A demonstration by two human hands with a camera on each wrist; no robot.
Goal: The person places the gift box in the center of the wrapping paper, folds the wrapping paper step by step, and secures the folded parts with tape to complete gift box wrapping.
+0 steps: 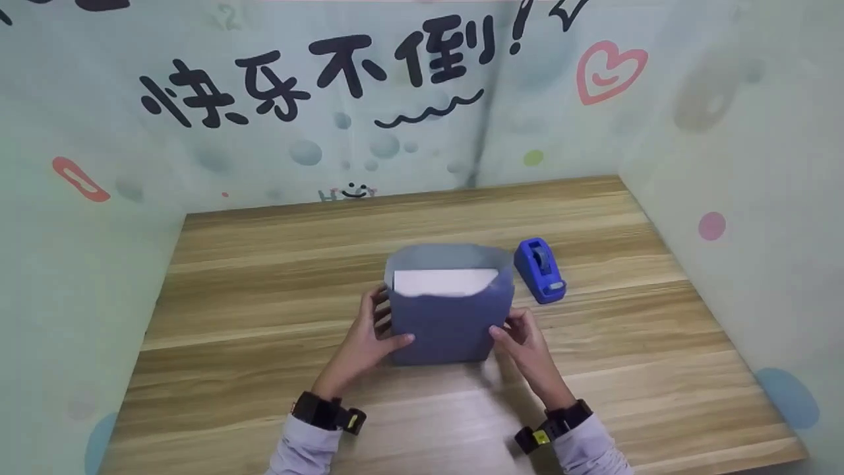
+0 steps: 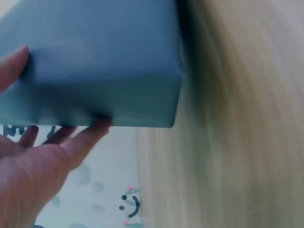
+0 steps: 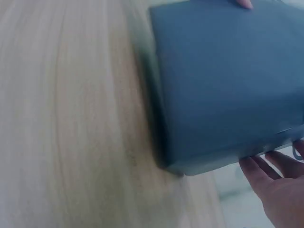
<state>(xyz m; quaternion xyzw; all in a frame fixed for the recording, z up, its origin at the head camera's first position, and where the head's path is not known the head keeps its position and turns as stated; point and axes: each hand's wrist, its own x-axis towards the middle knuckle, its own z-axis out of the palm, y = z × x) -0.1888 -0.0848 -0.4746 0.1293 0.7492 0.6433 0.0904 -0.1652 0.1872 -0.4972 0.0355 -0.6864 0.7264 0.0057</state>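
Note:
Blue-grey wrapping paper [image 1: 440,333] surrounds a white box [image 1: 445,282] in the middle of the wooden table. The paper rises past the box as a loose, uneven collar, so only the box's upper part shows. My left hand [image 1: 364,342] holds the wrapped box by its left side, thumb on the near face and fingers along the side. On the opposite side my right hand [image 1: 531,346] grips it the same way. The left wrist view shows a smooth blue face [image 2: 95,42] and a folded edge between thumb and fingers. Fingers of the right hand [image 3: 285,190] touch the side in the right wrist view.
A blue tape dispenser [image 1: 542,272] stands on the wooden table [image 1: 264,297], just right of the wrapped box. Pale printed wall sheets [image 1: 409,152] with black lettering enclose the table at the back and both sides.

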